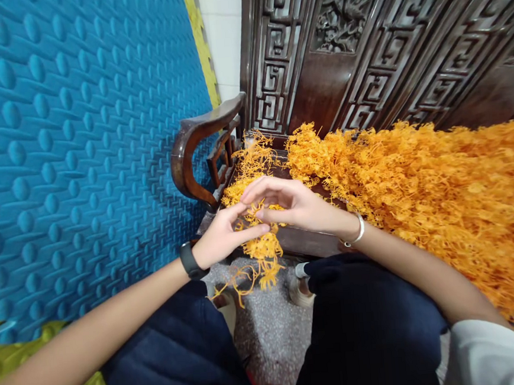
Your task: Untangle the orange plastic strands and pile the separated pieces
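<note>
Over the front of a dark wooden bench, my left hand [225,233] and my right hand [291,204] meet at the fingertips. Both hands are partly closed around a frilly orange-yellow strand [264,248], with bits of it showing between thumbs and fingers. Its lower part dangles below the hands, ending in thin loose threads above the floor. The exact grip of each fingertip is partly hidden. Just beyond the hands, a smaller tangle of the same orange-yellow strands [256,157] lies at the bench's left end.
A large heap of orange-yellow strands [416,186] covers the bench to the right. The curved wooden armrest [185,156] stands left of my hands, and the carved backrest [320,86] rises behind. Blue foam matting [79,141] spreads leftward. Speckled floor [271,322] shows between my legs.
</note>
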### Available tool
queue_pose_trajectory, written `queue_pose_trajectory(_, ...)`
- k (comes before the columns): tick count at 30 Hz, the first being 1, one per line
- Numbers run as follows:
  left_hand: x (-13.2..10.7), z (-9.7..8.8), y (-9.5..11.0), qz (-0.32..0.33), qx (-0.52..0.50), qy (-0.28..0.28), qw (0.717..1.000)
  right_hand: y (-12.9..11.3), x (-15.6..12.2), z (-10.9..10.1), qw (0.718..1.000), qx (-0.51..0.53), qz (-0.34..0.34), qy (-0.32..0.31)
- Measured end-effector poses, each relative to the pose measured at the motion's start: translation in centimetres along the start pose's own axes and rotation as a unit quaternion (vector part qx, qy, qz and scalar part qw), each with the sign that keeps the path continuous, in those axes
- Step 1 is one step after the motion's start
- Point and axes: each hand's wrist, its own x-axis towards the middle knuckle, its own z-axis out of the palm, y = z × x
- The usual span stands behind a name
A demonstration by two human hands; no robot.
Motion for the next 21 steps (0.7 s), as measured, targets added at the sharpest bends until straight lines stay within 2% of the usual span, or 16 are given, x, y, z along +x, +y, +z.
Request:
queue_pose_trajectory(6, 0.2, -0.1, 0.3, -0.112, -0.063, 0.040, 0.991, 0.9, 0.0, -0.5, 0.998, -0.038, 0.017, 0.039)
queue_pose_trajectory(13, 0.5, -0.4, 0.4, -0.088, -0.019, 0.055, 0.994, 2.1, 0.1, -1.0, 0.995, -0.088, 0.005, 0.051)
queue_pose_trajectory(18, 0.7, -0.3, -0.1, -0.097, -0.014, 0.073, 0.992, 2.6, 0.5, 0.3, 0.980, -0.171, -0.014, 0.099)
queue_pose_trajectory(21, 0.2, -0.3, 0.0, -0.113, -0.002, 0.060, 0.992, 3.2, 0.8, -0.3, 0.960, -0.238, -0.026, 0.143)
